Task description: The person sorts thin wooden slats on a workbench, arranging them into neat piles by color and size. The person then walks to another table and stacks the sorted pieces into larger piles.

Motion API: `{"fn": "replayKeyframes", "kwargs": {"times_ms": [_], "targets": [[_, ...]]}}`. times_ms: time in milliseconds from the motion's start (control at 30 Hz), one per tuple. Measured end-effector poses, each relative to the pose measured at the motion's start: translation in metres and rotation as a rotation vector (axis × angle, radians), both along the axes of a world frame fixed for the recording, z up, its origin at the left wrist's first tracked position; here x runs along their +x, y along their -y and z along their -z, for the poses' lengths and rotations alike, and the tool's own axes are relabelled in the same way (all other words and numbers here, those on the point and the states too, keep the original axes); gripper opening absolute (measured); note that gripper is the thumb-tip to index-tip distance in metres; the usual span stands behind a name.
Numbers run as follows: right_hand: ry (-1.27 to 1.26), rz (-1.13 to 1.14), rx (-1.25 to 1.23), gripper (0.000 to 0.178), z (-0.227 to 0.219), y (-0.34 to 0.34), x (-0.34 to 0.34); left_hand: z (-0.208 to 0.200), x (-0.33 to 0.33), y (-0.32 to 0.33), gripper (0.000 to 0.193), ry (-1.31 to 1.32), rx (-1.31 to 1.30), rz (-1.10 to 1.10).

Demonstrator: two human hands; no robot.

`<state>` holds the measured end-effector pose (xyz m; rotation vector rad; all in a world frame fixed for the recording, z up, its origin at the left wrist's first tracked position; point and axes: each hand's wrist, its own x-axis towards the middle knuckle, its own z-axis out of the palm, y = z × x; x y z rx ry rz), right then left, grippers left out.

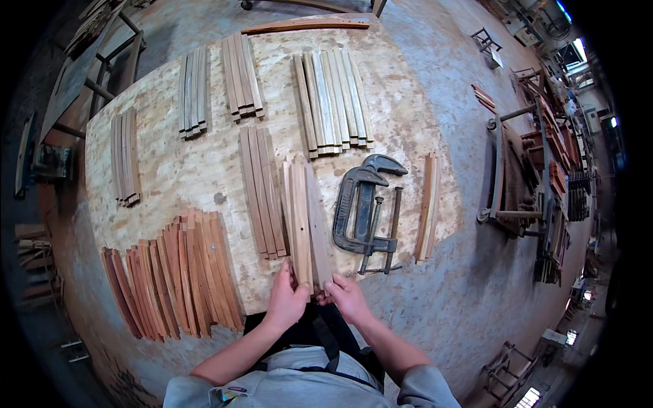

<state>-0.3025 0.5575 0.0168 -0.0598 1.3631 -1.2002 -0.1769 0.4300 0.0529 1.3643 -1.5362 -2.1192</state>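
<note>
At the table's near edge my left hand (pixel 287 298) is closed round the near end of pale wooden strips (pixel 298 228), its thumb on top. One of them shows a small dark spot. Just to the right, my right hand (pixel 345 298) pinches the end of a greyer wooden strip (pixel 317 238), which lies against the pale ones and slants slightly. The far ends of these strips point away from me. Beside them on the left lies a row of brown strips (pixel 261 197). Two dark metal C-clamps (pixel 348 207) rest one partly over the other to the right.
A large pile of reddish strips (pixel 180 275) covers the table's near left. Sorted bundles lie farther back, including a pale one (pixel 333 102). A few strips (pixel 428 207) lie by the right edge of the plywood tabletop (pixel 408 129). A loaded rack (pixel 520 163) stands at right.
</note>
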Motion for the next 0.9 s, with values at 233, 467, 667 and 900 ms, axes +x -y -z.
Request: {"fn": "replayKeyframes", "kwargs": {"times_ms": [233,467,667,900], "targets": [[-0.613,-0.167,0.147,0.036,-0.023,-0.017,0.012,0.014,-0.006,-0.017,0.085,0.457,-0.436,0.384],[-0.995,-0.249,0.052,0.049,-0.009,-0.018,0.016,0.024,-0.002,-0.029,0.081,0.436,-0.573,0.451],[-0.917,-0.578,0.249,0.052,-0.035,-0.003,-0.01,0.033,0.005,-0.017,0.068,0.32,-0.363,0.467],[-1.191,-0.513,0.139,0.07,-0.043,0.015,-0.008,0.016,-0.003,0.06,0.064,0.556,-1.056,0.261]]}}
